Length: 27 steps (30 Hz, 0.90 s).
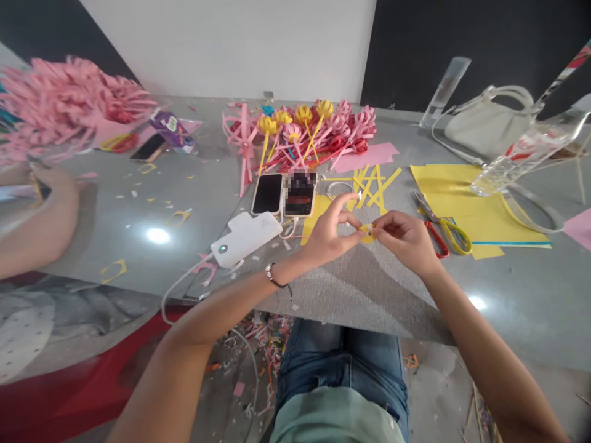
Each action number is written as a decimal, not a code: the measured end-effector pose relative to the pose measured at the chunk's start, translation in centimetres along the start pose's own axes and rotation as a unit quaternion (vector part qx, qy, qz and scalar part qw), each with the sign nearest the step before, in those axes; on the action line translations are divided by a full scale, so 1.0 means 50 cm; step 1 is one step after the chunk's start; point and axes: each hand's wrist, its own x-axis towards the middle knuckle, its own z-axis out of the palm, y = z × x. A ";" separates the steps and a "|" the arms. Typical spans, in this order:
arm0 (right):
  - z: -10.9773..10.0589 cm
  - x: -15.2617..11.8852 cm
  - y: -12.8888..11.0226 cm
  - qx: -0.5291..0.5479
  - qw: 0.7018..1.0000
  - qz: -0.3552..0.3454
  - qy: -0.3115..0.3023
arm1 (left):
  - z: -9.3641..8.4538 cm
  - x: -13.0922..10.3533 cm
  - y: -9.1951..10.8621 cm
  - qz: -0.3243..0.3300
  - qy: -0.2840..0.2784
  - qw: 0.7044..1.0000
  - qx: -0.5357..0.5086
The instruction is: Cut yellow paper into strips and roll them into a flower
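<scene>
Between my hands, above the grey table, is a small yellow paper piece (367,239) with a white spot on it. My left hand (331,232) pinches its left side between thumb and a finger, the index finger raised. On its right side, the fingertips of my right hand (406,237) are closed on the same piece. Yellow paper strips (376,187) lie crossed just beyond my hands. To the right, scissors (446,231) with red and yellow handles rest partly on yellow sheets (489,212).
Pink, red and yellow paper flowers (305,129) are heaped at the back. Two phones (268,194) and a white power bank (247,239) with cables lie left. A plastic bottle (512,157) and white handbag (489,126) stand right. A co-worker's arm (41,221) is at far left.
</scene>
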 end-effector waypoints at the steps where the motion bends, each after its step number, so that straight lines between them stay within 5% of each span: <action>1: 0.000 0.000 0.000 -0.001 1.000 -0.001 0.001 | 0.000 0.000 0.000 0.002 0.000 1.000 0.001; 27: 0.007 -0.002 0.000 -0.021 1.000 -0.008 0.020 | 0.000 -0.002 0.004 0.027 -0.001 0.999 0.036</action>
